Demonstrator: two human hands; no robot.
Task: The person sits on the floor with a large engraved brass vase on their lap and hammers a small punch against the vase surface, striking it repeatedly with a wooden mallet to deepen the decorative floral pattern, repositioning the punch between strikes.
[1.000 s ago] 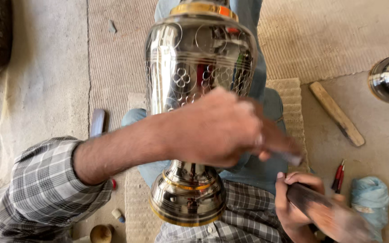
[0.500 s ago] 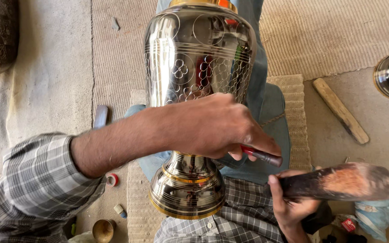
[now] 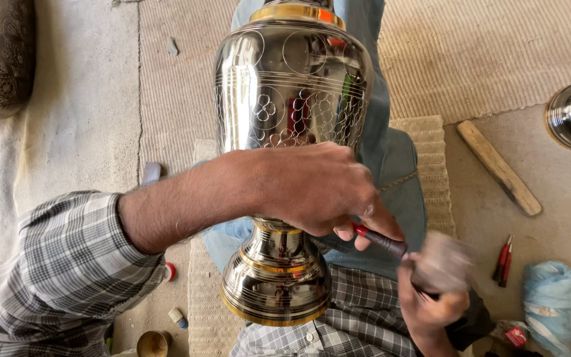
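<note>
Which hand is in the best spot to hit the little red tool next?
The right hand, probably. It grips the blurred mallet right beside the end of the red-handled chisel. The left hand is busy pinching that chisel against the shiny metal vase, so it can't strike.

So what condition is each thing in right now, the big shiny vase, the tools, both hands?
Metal vase: lying across the lap, partly engraved.
Left hand: closed around the red-handled chisel, resting on the vase.
Right hand: gripping a mallet, blurred by motion.
Wooden stick: lying flat on the floor.
Red tools: lying unused.
Blue cloth: bunched up.
</note>
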